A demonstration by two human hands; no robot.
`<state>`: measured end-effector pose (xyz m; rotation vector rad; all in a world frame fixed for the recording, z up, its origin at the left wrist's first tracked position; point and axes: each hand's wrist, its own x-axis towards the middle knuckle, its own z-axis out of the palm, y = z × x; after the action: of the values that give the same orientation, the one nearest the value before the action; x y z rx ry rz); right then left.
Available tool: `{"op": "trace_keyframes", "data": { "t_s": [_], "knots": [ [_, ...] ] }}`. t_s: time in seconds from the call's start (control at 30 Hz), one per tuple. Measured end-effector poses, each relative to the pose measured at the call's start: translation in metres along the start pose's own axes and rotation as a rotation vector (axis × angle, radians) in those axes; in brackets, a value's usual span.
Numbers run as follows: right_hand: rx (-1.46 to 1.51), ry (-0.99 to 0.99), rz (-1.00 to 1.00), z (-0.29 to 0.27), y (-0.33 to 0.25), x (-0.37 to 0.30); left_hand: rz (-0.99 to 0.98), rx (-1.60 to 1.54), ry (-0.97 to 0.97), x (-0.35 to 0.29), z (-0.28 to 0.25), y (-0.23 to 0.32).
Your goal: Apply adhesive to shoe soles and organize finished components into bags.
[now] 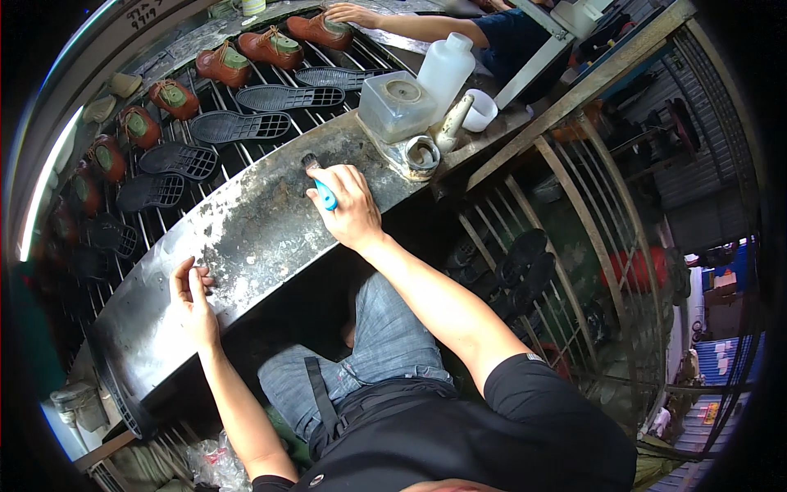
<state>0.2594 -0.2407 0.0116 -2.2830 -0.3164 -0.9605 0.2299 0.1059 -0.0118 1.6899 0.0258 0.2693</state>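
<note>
My right hand (pixel 351 201) grips a small brush (pixel 326 195) by its blue handle. The dark bristles point toward the far side, over the stained metal bench top (pixel 254 209). Empty and loosely curved, with the fingers apart, my left hand (pixel 193 302) hovers over or rests on the bench's near left part; contact cannot be made out. Beyond the bench lies a rack of metal bars with black shoe soles (pixel 240 126) in a row. Behind them stand several brown leather shoes (pixel 223 67) with green inside.
At the bench's right end stand a clear square container (pixel 397 107), a white plastic bottle (pixel 445 70), a crusted pot (pixel 422 156) and a white cup (pixel 479 111). A black sole (pixel 119 381) hangs over the left end. Another person's hand (pixel 352 14) touches a far shoe. Metal railings (pixel 574 180) stand right.
</note>
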Motion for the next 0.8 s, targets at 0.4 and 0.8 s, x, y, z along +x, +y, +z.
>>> {"op": "trace_keyframes", "data": {
  "t_s": [0.4, 0.8],
  "knots": [
    [0.003, -0.026, 0.031, 0.0035, 0.0014, -0.0001, -0.003, 0.003, 0.026, -0.0047, -0.0040, -0.0008],
    [0.021, -0.030, 0.073, 0.0010, -0.0010, 0.0000, -0.021, 0.009, 0.038, -0.0047, -0.0043, -0.0013]
  ]
}}
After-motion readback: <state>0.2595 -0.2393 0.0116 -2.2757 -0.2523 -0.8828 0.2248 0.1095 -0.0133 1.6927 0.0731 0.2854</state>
